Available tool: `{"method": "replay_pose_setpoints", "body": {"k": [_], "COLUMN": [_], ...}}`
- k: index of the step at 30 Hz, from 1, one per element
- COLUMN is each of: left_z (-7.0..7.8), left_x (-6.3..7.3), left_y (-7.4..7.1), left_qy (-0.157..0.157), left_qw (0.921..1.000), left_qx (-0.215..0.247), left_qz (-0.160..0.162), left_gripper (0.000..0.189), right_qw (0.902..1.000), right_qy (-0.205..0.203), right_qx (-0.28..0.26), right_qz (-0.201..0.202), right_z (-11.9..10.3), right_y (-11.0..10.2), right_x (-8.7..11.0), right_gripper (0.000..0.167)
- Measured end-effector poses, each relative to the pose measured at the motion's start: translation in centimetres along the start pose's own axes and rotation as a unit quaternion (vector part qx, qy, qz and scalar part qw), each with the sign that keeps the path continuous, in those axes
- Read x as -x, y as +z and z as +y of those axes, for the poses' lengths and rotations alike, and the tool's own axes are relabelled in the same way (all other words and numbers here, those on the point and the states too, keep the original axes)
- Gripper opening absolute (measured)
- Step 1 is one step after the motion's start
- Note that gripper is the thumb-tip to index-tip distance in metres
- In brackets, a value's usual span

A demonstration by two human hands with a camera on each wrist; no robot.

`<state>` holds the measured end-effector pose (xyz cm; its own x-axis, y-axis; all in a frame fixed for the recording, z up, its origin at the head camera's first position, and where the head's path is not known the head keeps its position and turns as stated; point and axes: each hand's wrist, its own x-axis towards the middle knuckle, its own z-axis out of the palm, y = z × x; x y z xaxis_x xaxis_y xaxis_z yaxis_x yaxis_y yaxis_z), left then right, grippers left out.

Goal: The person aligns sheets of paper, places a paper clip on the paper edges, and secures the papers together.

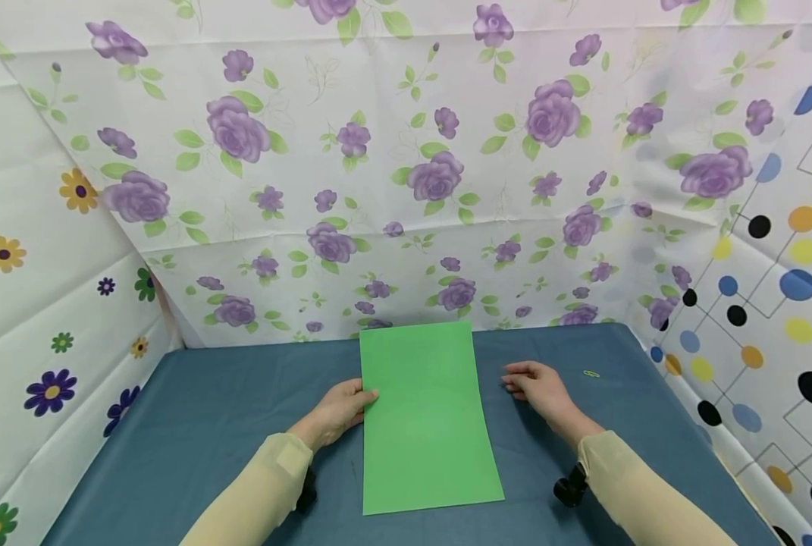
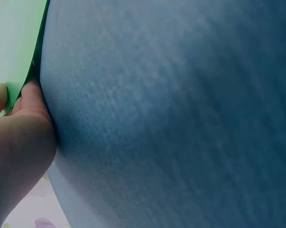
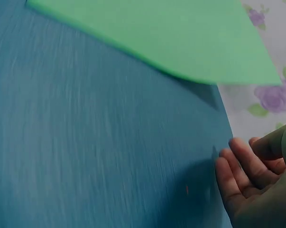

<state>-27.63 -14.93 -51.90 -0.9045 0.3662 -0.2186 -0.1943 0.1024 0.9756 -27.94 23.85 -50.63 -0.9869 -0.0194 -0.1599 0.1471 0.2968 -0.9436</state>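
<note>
A plain green sheet of paper [image 1: 422, 425] lies lengthwise on the blue cloth, its far end lifted a little at the back edge. My left hand [image 1: 337, 412] pinches the sheet's left edge, thumb on top and fingers beneath. In the left wrist view, that hand [image 2: 26, 114] grips the paper [image 2: 19, 42] at its border. To the right of the sheet, my right hand [image 1: 540, 390] hovers with loosely bent fingers and holds nothing. The right wrist view shows this hand [image 3: 256, 180] apart from the paper [image 3: 180, 42].
A small yellow loop [image 1: 591, 373], perhaps a paper clip or rubber band, lies right of my right hand. Blue cloth [image 1: 208, 425] covers the table. Behind it hangs a floral sheet [image 1: 378, 189], with patterned sheets on both sides.
</note>
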Motion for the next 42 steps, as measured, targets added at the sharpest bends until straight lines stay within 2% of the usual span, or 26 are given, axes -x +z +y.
{"method": "replay_pose_setpoints", "body": {"k": [4,7,11,17,22,25,30,42], "left_z": [0.1,0.2,0.2,-0.1,0.0,0.1,0.1,0.1], "left_x": [0.1,0.2,0.2,0.2,0.2,0.2,0.3,0.3], "left_y": [0.0,0.1,0.1,-0.1,0.0,0.1,0.1,0.0], "left_qy": [-0.005,-0.002,0.002,0.006,0.006,0.006,0.006,0.009], "left_qw": [1.0000,1.0000,1.0000,1.0000,0.9999,0.9999,1.0000,0.9999], "left_qx": [0.003,0.004,0.006,0.003,0.007,0.009,0.007,0.010], "left_qz": [0.002,0.001,-0.002,-0.006,-0.004,-0.002,-0.002,-0.008], "left_gripper": [0.040,0.040,0.040,0.040,0.039,0.039,0.039,0.039], "right_qw": [0.9979,0.9908,0.9732,0.9527,0.9211,0.9088,0.9058,0.9052], "right_qy": [-0.005,-0.024,-0.047,-0.066,-0.087,-0.079,-0.063,-0.072], "right_qx": [0.058,0.125,0.217,0.294,0.378,0.409,0.419,0.419], "right_qz": [0.028,0.045,0.061,0.040,0.030,0.025,0.013,0.004], "right_z": [0.7,1.5,2.3,3.6,5.2,6.2,6.9,7.6], "right_y": [-2.1,-3.8,-6.0,-8.4,-9.9,-10.5,-11.2,-11.6], "right_x": [0.5,1.0,1.6,2.3,2.4,2.3,2.3,2.4], "right_gripper": [0.039,0.043,0.051,0.070,0.094,0.106,0.108,0.087]}}
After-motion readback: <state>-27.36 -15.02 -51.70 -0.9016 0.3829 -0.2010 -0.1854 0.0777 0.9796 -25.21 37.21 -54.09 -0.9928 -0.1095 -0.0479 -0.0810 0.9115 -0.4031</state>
